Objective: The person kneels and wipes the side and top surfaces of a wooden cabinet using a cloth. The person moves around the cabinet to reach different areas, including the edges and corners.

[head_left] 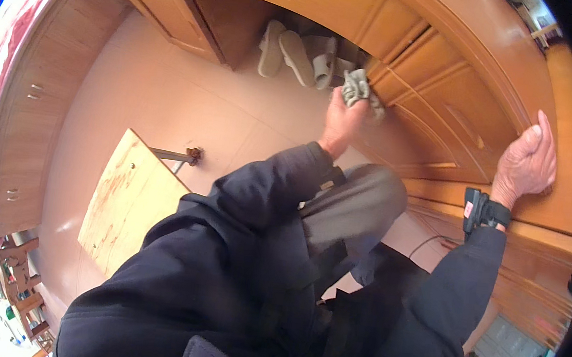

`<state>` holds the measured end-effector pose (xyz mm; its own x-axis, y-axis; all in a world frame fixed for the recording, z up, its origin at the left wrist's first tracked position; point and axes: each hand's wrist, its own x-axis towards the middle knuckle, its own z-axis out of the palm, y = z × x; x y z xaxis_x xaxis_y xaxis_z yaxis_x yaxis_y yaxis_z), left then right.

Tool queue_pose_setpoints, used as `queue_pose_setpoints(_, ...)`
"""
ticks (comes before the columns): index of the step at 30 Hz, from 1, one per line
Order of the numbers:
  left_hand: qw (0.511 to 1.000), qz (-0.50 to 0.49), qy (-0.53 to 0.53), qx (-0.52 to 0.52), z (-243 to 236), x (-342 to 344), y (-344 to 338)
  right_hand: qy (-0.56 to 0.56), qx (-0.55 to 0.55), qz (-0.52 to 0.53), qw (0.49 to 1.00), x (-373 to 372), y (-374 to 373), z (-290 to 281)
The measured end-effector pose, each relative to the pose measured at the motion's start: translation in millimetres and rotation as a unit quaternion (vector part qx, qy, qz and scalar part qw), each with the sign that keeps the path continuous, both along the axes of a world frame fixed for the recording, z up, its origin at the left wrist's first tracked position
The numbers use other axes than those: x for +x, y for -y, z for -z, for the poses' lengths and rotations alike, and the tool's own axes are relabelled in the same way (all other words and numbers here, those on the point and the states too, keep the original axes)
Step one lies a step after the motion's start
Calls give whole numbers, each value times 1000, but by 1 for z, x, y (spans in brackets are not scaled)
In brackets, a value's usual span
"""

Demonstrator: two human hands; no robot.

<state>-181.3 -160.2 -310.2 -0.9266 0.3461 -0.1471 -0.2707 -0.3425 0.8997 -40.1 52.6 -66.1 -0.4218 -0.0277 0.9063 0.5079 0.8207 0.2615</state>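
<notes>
My left hand (pixel 344 123) reaches forward and down, its fingers closed round a crumpled grey-white cloth (pixel 356 86). The cloth is at the lower edge of the wooden desk's drawer front, beside the opening under the desk. In that opening stand pale slippers (pixel 296 58), just left of the cloth. To the right, my right hand (pixel 527 164) rests against the edge of the orange-brown wooden desk (pixel 483 85), its fingers stretched out and holding nothing. A black band with a small device (pixel 487 212) is on my right wrist.
A low wooden stool (pixel 132 196) with a light top stands on the pinkish floor at left. Wooden cabinets (pixel 37 101) line the left wall. My bent knee (pixel 361 201) is close to the desk drawers, and a thin dark cable (pixel 427 244) runs beside it.
</notes>
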Motion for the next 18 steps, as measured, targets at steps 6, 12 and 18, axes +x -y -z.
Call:
queue_pose_setpoints(6, 972, 73, 183, -128, 96, -19, 16, -8, 3, 2, 1000, -1, 3, 1)
queue_pose_setpoints(12, 969, -2, 211, -130, 168, -40, 44, 4, -26, -4, 1000, 1, -2, 1)
queue_pose_setpoints(18, 944, 3, 291, -155, 202, -57, 68, 19, -34, -2, 999, 0, 3, -4)
